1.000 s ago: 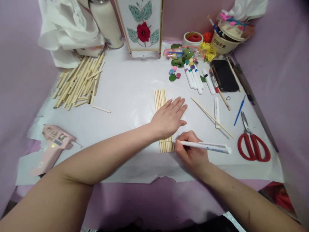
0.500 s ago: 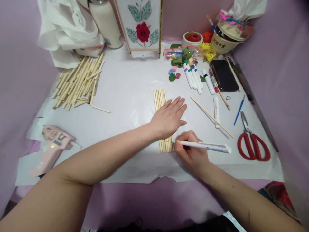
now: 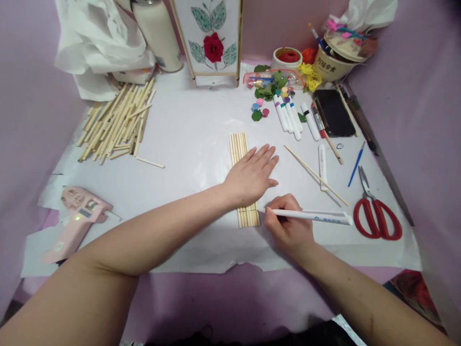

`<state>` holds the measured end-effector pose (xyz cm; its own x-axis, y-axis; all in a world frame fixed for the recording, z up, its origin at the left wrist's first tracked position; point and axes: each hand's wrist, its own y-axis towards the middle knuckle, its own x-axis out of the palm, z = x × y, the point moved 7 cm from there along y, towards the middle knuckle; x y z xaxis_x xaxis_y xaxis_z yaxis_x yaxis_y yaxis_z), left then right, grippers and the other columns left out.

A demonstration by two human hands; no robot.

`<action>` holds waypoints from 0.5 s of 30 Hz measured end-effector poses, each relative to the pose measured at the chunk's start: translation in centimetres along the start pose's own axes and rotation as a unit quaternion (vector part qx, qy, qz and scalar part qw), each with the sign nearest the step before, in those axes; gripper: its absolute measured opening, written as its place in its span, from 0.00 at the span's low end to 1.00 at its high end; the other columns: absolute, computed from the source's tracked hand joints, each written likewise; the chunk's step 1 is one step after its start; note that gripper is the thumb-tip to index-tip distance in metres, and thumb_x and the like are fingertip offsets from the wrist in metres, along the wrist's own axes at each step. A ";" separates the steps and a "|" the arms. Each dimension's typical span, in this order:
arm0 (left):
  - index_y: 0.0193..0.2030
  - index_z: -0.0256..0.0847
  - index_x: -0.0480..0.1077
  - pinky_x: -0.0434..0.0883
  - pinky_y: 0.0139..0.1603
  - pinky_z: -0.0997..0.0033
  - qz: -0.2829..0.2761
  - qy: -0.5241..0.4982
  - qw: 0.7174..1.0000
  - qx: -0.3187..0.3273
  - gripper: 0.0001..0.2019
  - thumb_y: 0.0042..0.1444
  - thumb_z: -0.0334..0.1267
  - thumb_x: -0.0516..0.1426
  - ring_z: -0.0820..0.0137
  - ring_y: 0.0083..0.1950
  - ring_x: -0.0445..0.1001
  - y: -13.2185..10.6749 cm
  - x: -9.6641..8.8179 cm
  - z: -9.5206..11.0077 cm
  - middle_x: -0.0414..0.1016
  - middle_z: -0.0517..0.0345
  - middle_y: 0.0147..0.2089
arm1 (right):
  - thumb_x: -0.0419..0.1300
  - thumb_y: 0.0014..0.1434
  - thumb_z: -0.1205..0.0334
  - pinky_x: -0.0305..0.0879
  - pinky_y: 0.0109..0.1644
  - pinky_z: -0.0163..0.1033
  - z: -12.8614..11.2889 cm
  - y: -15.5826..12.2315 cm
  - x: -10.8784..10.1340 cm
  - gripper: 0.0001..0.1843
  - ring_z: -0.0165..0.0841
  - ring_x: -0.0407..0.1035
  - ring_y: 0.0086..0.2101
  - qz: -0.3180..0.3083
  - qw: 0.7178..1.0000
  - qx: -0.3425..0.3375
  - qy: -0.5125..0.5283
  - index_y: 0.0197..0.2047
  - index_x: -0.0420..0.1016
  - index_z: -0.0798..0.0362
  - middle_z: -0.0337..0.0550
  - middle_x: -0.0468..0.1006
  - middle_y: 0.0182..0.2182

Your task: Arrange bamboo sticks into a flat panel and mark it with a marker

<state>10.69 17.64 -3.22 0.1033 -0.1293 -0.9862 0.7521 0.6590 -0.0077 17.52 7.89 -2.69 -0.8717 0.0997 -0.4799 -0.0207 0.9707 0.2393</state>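
Several thin wooden sticks (image 3: 248, 217) lie side by side as a narrow strip on the white paper. Across the middle of the strip rests my left hand (image 3: 250, 175), flat with its fingers stretched out, hiding that part of the sticks. Dark marks cross the sticks near their lower end. My right hand (image 3: 290, 223) is closed on a white pen (image 3: 309, 215), just right of the strip's lower end. The pen's tip points at the strip and looks slightly apart from it.
On the left are a pile of cut sticks (image 3: 115, 125) and a pink glue gun (image 3: 79, 218). Red-handled scissors (image 3: 378, 216), a loose skewer (image 3: 315, 174) and a white marker (image 3: 322, 167) lie right. Behind stand a framed rose picture (image 3: 212, 48) and a bottle (image 3: 160, 36).
My right hand has shifted slightly to the right with the pen, drawing its tip away from the sticks' edge. My left hand stays in place.
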 end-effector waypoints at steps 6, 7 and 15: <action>0.69 0.33 0.51 0.41 0.73 0.59 0.005 -0.001 1.000 0.000 0.30 0.66 0.48 0.47 0.62 0.74 0.39 0.0 0.0 -0.1 0.43 0.47 0.73 | 0.56 0.58 0.67 0.58 0.28 0.36 -0.7 0.3 -0.1 0.07 0.28 0.64 0.25 -0.001 0.999 -0.017 -0.039 0.30 0.62 0.50 0.36 0.69 0.25; 0.69 0.33 0.51 0.41 0.73 0.59 0.007 -0.001 1.000 0.000 0.30 0.66 0.48 0.47 0.62 0.74 0.39 0.0 0.0 0.0 0.43 0.47 0.73 | 0.56 0.58 0.67 0.58 0.28 0.36 -0.8 0.3 -0.1 0.07 0.28 0.64 0.25 0.000 0.999 -0.020 -0.046 0.30 0.62 0.50 0.36 0.69 0.25; 0.69 0.32 0.51 0.41 0.73 0.59 0.002 0.001 1.000 0.000 0.30 0.66 0.48 0.48 0.62 0.74 0.39 0.0 0.0 0.0 0.43 0.46 0.73 | 0.56 0.58 0.68 0.57 0.26 0.36 -0.9 0.4 0.0 0.08 0.27 0.62 0.23 0.004 0.998 -0.028 -0.055 0.30 0.60 0.50 0.35 0.67 0.24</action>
<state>10.68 17.64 -3.24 0.1054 -0.1258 -0.9864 0.7517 0.6595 -0.0038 17.05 8.08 -1.80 -0.8131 0.1333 -0.5666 -0.0439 0.9566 0.2881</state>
